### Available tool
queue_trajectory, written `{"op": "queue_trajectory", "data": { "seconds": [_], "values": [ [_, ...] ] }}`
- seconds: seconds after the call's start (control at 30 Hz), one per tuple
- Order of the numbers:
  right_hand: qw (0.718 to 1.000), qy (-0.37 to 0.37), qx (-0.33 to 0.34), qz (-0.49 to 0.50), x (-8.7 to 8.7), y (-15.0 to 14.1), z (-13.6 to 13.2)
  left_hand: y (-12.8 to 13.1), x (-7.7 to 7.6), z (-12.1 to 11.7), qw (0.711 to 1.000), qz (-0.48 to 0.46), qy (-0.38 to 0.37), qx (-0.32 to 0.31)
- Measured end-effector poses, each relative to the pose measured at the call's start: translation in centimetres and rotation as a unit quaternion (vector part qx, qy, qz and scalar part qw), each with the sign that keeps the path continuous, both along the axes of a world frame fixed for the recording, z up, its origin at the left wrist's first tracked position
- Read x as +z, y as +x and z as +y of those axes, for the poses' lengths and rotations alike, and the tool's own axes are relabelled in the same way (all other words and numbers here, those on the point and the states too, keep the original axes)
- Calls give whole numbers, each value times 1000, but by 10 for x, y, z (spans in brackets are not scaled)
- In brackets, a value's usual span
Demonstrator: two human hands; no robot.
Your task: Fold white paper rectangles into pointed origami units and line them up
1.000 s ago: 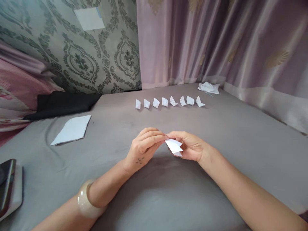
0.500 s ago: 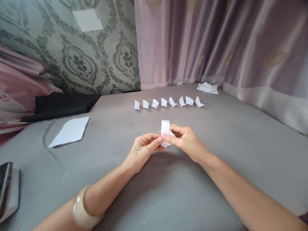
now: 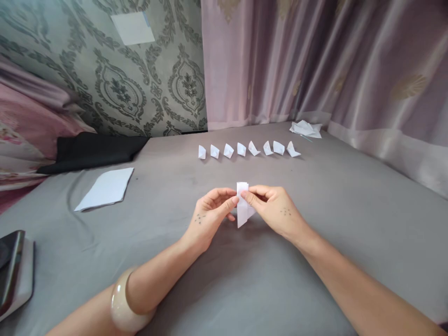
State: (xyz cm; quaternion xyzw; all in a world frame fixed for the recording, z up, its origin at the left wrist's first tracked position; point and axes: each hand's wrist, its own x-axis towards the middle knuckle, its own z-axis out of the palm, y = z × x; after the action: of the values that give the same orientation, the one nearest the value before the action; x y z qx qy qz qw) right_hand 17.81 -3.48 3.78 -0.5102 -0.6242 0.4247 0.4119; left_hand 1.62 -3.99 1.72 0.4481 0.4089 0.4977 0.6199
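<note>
A small folded white paper strip (image 3: pixel 242 210) stands upright in front of me, a slanted flap sticking out at its lower right. My right hand (image 3: pixel 275 205) pinches it near the top, thumb on the front face and fingers mostly behind. At its left edge, my left hand (image 3: pixel 213 212) holds it between thumb and fingertips, the other fingers loosely curled. Beyond the hands, several small folded white paper pieces (image 3: pixel 241 149) stand in a row on the grey cloth (image 3: pixel 168 177).
White paper sheets (image 3: pixel 107 189) lie at the left, near a black cloth (image 3: pixel 94 149). A dark, shiny object (image 3: pixel 10 266) sits at the left edge. More white paper (image 3: pixel 305 129) is piled at the far right by the curtain (image 3: pixel 266 60).
The folded paper has turned more upright and narrower, its pointed end now lower. My right hand's grip has shifted toward its top, and my left thumb has drawn back to the edge.
</note>
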Motion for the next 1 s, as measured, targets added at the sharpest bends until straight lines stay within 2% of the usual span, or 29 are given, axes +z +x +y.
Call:
{"op": "queue_trajectory", "data": {
  "seconds": [0.13, 0.33, 0.5, 0.6, 0.8, 1.0],
  "values": [
    [995, 54, 6, -85, -2, -6, -6, -1, -3, 3, 999, -6, 9, 31],
    [995, 76, -33, -51, -1, -13, -12, -3, -3, 4, 998, -56, -29, 8],
    [999, 45, 0, 8, -1, -11, -12, -2, 0, 6, 993, -109, -53, 6],
    [999, 47, -10, 14, -1, -10, -12, -2, 0, 5, 992, -119, -44, 2],
    [992, 119, -39, 1, 3, -13, -13, -2, -3, 3, 993, -107, 2, -39],
    [981, 182, -55, -24, 4, -15, -16, -1, -2, 1, 993, -103, 0, -55]
  ]
}}
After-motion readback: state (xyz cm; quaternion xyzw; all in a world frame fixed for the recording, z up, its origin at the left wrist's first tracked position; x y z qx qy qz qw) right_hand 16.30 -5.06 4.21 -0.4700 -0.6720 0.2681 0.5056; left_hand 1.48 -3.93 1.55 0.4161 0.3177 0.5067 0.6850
